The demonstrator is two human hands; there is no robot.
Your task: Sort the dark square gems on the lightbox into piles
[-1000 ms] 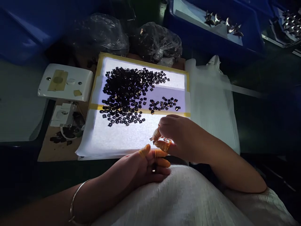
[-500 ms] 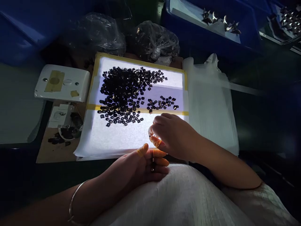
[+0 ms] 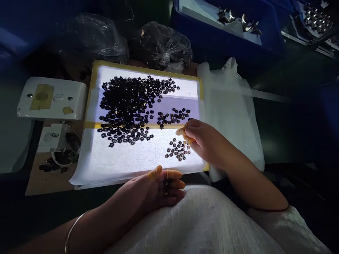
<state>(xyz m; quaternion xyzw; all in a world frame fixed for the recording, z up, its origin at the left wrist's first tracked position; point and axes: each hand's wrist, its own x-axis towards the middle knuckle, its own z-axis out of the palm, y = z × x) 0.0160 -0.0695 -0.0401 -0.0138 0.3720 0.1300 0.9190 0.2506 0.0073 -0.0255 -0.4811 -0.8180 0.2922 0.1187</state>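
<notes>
My left hand [image 3: 161, 187] is palm up near the panel's front edge, its yellow-cotted fingers curled around a few small dark shiny pieces [image 3: 166, 182]. Over the right side of the lit white panel [image 3: 127, 160] is my right hand [image 3: 200, 135], also wearing yellow finger cots. Its index finger points left, slightly apart from the thumb, and I see no piece between them. Just below its fingertips lies a small group of dark pieces [image 3: 178, 150]. A second loose cluster [image 3: 172, 116] sits above and left of it. The large dark heap [image 3: 124, 98] covers the panel's upper left.
Left of the panel are a white switch plate [image 3: 53, 98] and a white socket block [image 3: 51, 138]. Clear plastic bags [image 3: 165, 46] stand behind. White sheeting [image 3: 230, 116] lies at right. A blue bin [image 3: 227, 38] with shiny metal parts is at the back.
My right hand has moved up and right, away from my left hand, uncovering the small group of pieces. My left hand remains cupped around its pieces. The view has shifted slightly.
</notes>
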